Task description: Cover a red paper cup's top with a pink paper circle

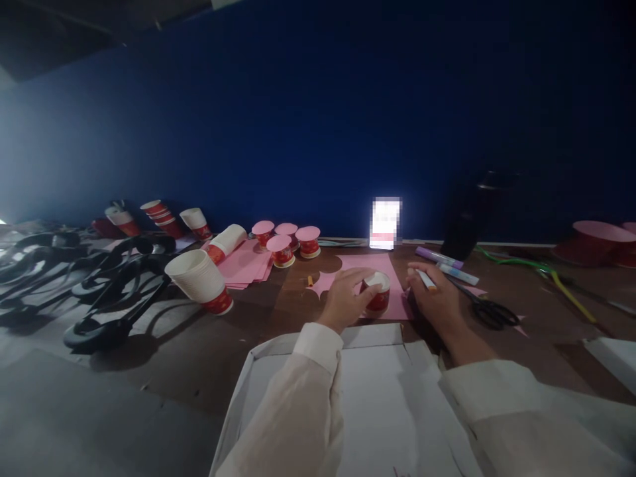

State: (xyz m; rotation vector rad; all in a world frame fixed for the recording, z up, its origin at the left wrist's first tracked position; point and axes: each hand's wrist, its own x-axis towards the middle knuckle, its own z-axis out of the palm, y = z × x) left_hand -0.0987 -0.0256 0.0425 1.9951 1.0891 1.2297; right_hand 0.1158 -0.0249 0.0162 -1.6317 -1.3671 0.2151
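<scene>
A short red paper cup [377, 302] with a white top stands on a pink paper sheet [400, 306]. My left hand [346, 295] is closed around the cup's left side, fingers over its far edge and thumb at the front. To its right, my right hand [440, 306] grips a slim white marker [426, 279] with an orange end; its other end is hidden. The sheet has curved cut-outs along its left edge. A small orange cap [311, 281] lies left of the sheet. Scissors [491, 313] with black handles rest right of my right hand.
Several red cups topped with pink discs [279, 244] stand at the back left. Near them are stacked paper cups [199, 281], pink sheets [247, 266] and black headphones [112, 331]. A lit phone [385, 225] leans at the wall. A white box [377, 384] lies beneath my forearms.
</scene>
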